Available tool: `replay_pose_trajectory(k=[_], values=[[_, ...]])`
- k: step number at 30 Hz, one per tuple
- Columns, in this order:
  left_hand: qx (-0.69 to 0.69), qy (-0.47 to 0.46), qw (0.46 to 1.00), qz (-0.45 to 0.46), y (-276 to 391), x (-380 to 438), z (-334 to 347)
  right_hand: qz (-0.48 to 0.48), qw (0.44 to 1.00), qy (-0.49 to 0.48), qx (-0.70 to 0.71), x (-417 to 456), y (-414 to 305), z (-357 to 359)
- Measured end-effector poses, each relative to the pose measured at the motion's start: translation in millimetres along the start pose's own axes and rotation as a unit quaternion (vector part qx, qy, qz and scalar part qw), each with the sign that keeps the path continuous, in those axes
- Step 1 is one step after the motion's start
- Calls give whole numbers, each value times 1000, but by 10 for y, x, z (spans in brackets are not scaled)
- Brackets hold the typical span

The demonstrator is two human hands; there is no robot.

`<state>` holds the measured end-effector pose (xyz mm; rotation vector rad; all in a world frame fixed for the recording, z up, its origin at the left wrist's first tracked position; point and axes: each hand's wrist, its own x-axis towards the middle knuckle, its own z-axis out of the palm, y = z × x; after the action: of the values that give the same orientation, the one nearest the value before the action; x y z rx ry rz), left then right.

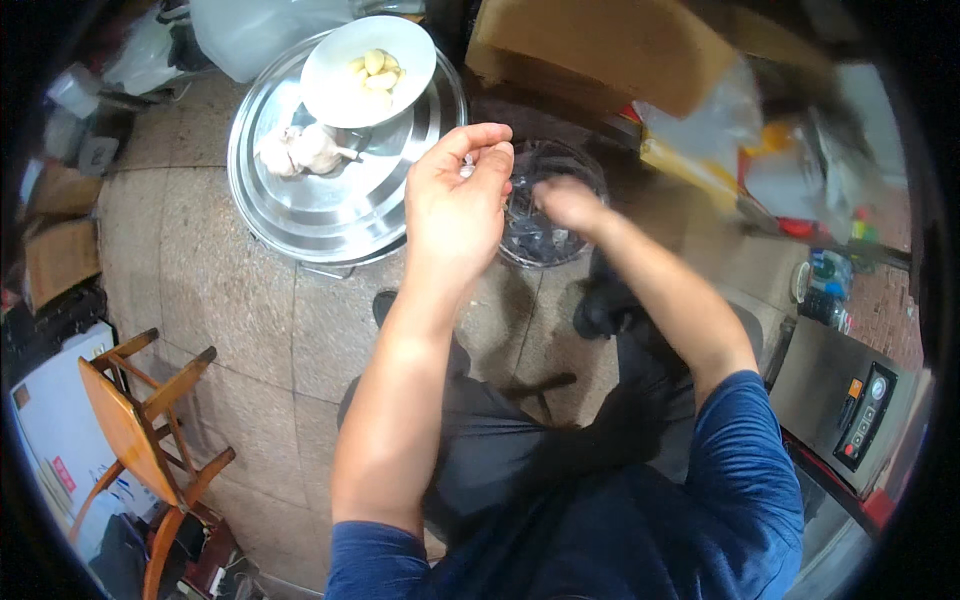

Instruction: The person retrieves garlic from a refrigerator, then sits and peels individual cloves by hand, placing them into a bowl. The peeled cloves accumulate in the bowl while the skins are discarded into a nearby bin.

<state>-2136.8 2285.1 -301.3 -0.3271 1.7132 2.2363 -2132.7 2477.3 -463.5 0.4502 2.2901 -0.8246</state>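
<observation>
My left hand (459,196) is curled around a whitish piece of garlic (467,168), mostly hidden by the fingers. It is raised between a round stainless steel tray (262,217) and a waste bin lined with a dark bag (547,251). Blurred by motion, my right hand (568,204) is over the bin; whether it holds anything is unclear. Whole garlic bulbs (304,150) lie on the tray. A white bowl (322,82) at the tray's far side contains several peeled garlic cloves (379,71).
At the far right is a large cardboard box (600,52), with plastic packaging (697,135) beside it. A wooden stool (124,427) lies tipped on the tiled floor (247,322) at left. A metal appliance with a control panel (862,416) is at right.
</observation>
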Motion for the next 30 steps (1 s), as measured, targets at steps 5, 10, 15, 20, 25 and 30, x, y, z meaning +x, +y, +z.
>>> replay_pose_trajectory(k=[5, 10, 15, 20, 25, 30], values=[[260, -106, 955, 94, -249, -184, 103, 39, 867, -131, 480, -1088, -241, -612], [354, -193, 896, 184, -348, -350, 287, -13, 845, -122, 521, -1596, -334, -640], [306, -185, 918, 170, -384, -361, 294, -106, 886, -58, 447, -1544, -342, -587], [376, -177, 889, 191, -371, -298, 374, -182, 940, 25, 288, -1260, -244, -660], [363, -144, 895, 215, -509, -148, 362, -242, 952, 107, 156, -1347, -343, -839], [132, -148, 978, 65, -477, -56, 387, -302, 923, 141, 190, -1407, -342, -865]])
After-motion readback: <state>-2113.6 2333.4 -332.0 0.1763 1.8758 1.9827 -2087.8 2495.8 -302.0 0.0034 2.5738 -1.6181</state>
